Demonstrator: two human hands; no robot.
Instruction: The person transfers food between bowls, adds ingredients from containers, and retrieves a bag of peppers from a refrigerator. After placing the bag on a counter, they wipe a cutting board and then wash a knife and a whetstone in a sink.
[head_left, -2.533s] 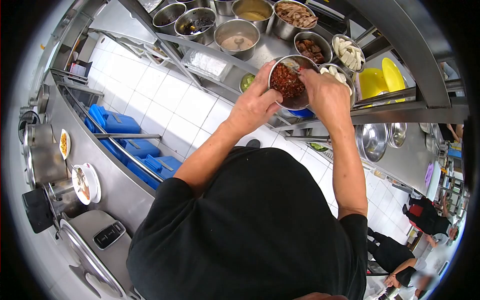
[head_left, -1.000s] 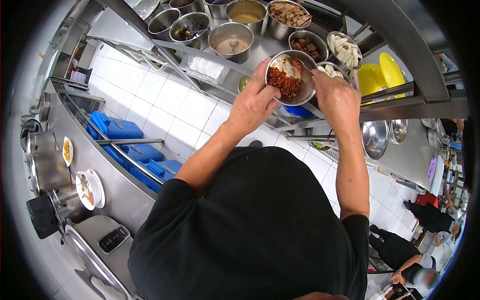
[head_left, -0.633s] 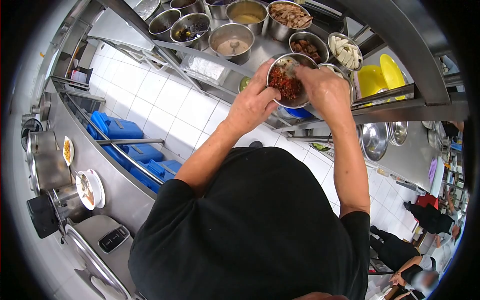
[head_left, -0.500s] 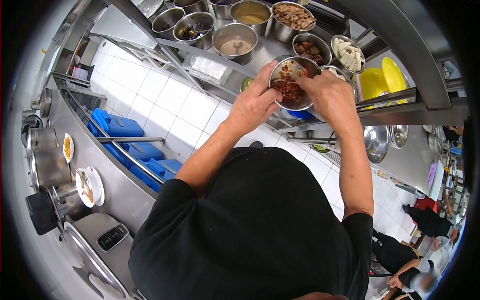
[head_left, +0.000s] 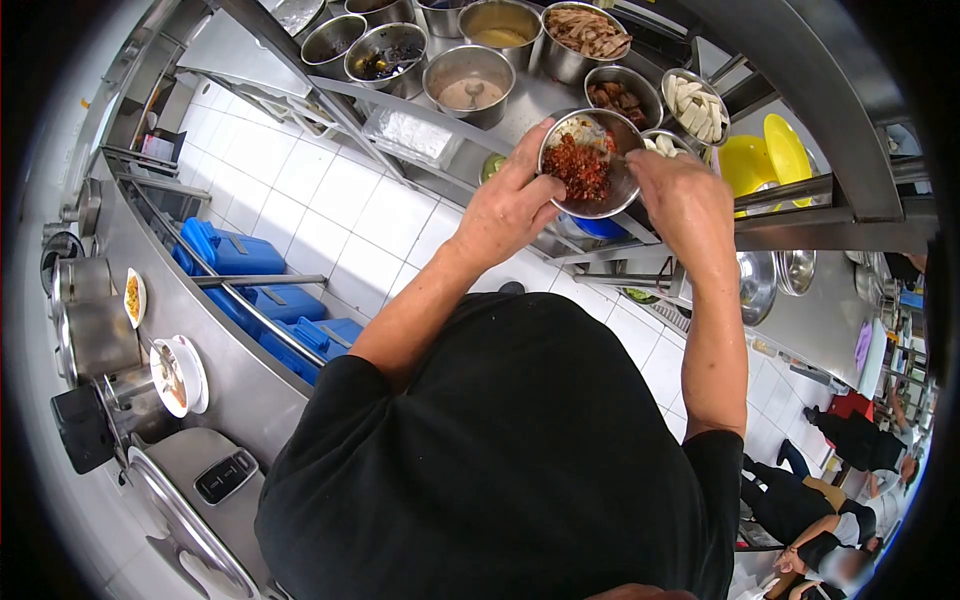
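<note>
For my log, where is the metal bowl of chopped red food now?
In the head view, the metal bowl is above and right of centre, between the left hand and right hand.

The bowl [head_left: 624, 187], round, of shiny metal, is held in the air with its open mouth turned up toward the camera. It is gripped at its left side by the left hand [head_left: 508, 208]. Coarse red mix [head_left: 578, 170] is heaped toward the left and middle, with paler bits seen along the far side; the inner wall is left bare at lower right. A blurred utensil [head_left: 612, 147] is held over the mix by the right hand [head_left: 688, 203].
</note>
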